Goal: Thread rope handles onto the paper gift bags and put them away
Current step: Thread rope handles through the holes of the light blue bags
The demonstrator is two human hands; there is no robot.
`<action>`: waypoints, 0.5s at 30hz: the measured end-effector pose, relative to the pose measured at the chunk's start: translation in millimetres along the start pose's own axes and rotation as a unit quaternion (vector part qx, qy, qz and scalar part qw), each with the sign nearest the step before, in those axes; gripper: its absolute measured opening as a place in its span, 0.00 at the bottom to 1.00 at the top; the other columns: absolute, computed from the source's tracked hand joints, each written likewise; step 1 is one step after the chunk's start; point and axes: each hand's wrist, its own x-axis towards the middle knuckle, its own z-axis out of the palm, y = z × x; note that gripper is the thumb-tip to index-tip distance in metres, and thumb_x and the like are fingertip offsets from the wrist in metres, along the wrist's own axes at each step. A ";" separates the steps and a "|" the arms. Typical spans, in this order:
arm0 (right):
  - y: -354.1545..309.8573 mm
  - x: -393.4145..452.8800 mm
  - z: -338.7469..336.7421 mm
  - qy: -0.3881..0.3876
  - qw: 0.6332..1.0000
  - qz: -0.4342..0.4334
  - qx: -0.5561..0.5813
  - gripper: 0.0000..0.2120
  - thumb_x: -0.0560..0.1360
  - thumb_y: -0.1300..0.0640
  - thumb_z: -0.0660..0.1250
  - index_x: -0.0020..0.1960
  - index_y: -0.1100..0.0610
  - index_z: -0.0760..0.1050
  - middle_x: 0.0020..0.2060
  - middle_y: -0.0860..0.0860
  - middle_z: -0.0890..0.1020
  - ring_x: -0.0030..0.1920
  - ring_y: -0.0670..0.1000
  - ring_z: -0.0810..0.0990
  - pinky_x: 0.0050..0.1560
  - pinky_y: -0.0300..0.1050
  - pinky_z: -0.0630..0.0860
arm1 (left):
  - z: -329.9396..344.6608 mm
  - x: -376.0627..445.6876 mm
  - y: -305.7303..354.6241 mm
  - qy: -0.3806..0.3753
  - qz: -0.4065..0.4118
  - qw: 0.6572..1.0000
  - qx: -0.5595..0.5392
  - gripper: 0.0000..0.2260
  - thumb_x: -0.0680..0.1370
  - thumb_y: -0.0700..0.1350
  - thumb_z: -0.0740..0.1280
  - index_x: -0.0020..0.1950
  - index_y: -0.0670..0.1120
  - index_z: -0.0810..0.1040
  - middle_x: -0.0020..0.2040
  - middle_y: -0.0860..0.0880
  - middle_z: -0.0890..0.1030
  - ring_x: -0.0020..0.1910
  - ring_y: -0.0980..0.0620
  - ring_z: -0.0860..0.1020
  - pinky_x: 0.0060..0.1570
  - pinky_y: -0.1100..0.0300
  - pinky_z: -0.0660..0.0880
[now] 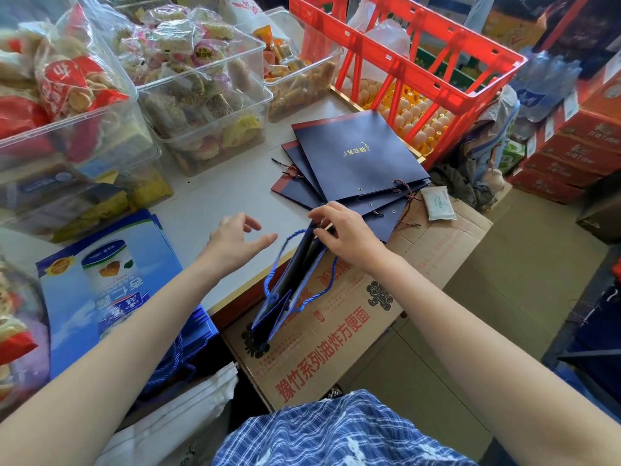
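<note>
Head view: I see my right hand (pixel 339 230) near centre, arm reaching in from 5 o'clock, wrist bent down, fingers and thumb pinching the top edge of a dark bag (pixel 292 284). The bag hangs folded over the table (pixel 215 196) edge, pointing toward 7 o'clock, with blue rope (pixel 274 274) looped along both sides. My left hand (pixel 235 237), arm coming from 8 o'clock, hovers just left of the bag with its fingers spread loose, holding nothing. At 1 o'clock from my right hand a fanned stack (pixel 356 156) of navy bags lies flat on the table. A cardboard box (pixel 336 317) sits under the hanging bag.
</note>
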 end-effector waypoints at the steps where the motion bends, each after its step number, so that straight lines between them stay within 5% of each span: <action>1: 3.1 0.7 -0.4 0.007 1.000 0.007 -0.005 0.13 0.76 0.66 0.61 0.60 0.63 0.75 0.52 0.56 0.76 0.49 0.53 0.77 0.50 0.35 0.68 | -4.0 -7.4 1.7 -0.024 0.016 1.000 0.006 0.15 0.74 0.58 0.67 0.52 0.49 0.74 0.55 0.48 0.76 0.54 0.49 0.74 0.54 0.53 0.72; 4: 9.2 1.7 -3.1 0.032 0.999 0.036 -0.003 0.14 0.76 0.68 0.59 0.60 0.64 0.75 0.53 0.58 0.77 0.53 0.56 0.77 0.50 0.31 0.64 | -7.0 -20.0 5.0 -0.143 0.016 0.988 0.053 0.13 0.73 0.56 0.69 0.51 0.50 0.76 0.51 0.51 0.78 0.51 0.53 0.76 0.49 0.59 0.72; 6: 7.5 -0.2 -2.7 0.036 0.999 0.038 -0.007 0.14 0.76 0.67 0.61 0.61 0.63 0.74 0.54 0.57 0.77 0.54 0.56 0.76 0.50 0.31 0.64 | -5.7 -21.9 7.2 -0.159 0.017 0.985 0.064 0.14 0.72 0.55 0.70 0.52 0.50 0.76 0.52 0.51 0.78 0.51 0.53 0.77 0.51 0.58 0.73; 10: 2.3 -8.0 5.5 0.014 1.000 0.011 -0.017 0.15 0.76 0.60 0.65 0.62 0.61 0.73 0.56 0.55 0.75 0.55 0.55 0.74 0.53 0.37 0.65 | -2.3 -26.2 16.8 -0.208 -0.007 0.977 -0.056 0.15 0.72 0.57 0.68 0.54 0.50 0.76 0.52 0.53 0.78 0.49 0.57 0.77 0.45 0.63 0.75; 15: 3.0 -22.4 11.2 0.002 0.999 -0.018 -0.050 0.22 0.72 0.57 0.71 0.64 0.60 0.71 0.62 0.56 0.70 0.62 0.56 0.67 0.63 0.45 0.65 | 15.7 -31.4 14.9 -0.209 0.051 0.963 0.161 0.13 0.74 0.44 0.68 0.58 0.43 0.75 0.52 0.48 0.79 0.43 0.52 0.76 0.32 0.71 0.70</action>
